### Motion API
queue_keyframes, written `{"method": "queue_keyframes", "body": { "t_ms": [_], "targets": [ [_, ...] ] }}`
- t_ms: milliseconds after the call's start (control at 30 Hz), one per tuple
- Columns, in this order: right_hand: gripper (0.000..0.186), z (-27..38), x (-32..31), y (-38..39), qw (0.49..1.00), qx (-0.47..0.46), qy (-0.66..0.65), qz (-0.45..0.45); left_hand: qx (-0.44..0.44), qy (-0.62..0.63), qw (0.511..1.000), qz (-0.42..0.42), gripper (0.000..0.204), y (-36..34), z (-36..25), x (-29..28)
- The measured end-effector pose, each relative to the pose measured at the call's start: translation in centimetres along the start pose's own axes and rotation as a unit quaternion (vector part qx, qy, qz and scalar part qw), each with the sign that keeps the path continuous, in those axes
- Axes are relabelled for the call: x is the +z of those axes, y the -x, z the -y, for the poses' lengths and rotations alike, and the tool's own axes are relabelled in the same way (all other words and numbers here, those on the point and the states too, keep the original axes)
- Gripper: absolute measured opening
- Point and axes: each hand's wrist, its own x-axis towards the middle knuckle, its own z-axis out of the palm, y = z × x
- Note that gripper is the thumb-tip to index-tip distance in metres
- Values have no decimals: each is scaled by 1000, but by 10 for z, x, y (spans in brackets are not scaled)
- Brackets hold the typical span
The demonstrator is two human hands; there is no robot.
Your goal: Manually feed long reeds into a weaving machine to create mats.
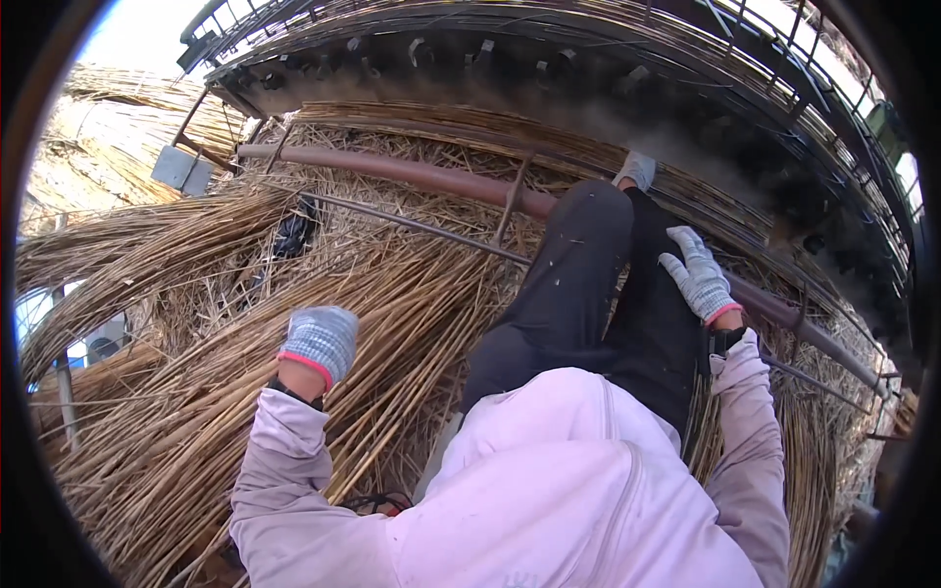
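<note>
My left hand [321, 340], in a grey knit glove with a pink cuff, is curled into a fist over a heap of dry reed stalks [196, 412]; whether it grips any stalks is hidden. My right hand [698, 274], in the same kind of glove, hovers with fingers spread beside my raised knee in black trousers [578, 274]. My grey shoe [637, 170] rests near a rusty pipe [421, 176]. A pale pink jacket covers both arms.
Bundles of reeds [118, 245] bend across the left. A thin metal rod [412, 223] and the rusty pipe cross the heap. A large machine with dark toothed rollers [470, 59] and a metal frame arches across the top. A grey metal plate [181, 169] stands at upper left.
</note>
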Motion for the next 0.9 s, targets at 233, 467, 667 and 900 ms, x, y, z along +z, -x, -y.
{"method": "queue_keyframes", "body": {
  "t_ms": [233,467,667,900],
  "targets": [
    [57,-2,10,5,1000,-19,15,-18,4,4,1000,9,18,-8,0,10],
    [60,7,-6,-3,999,-26,26,-33,38,19,997,-66,18,-48,-16,66],
    [62,34,-21,-6,997,4,76,-15,43,47,997,-49,19,-78,-27,100],
    [58,144,-64,15,967,-167,189,38,20,17,997,-75,13,9,1,36]
  ]
}}
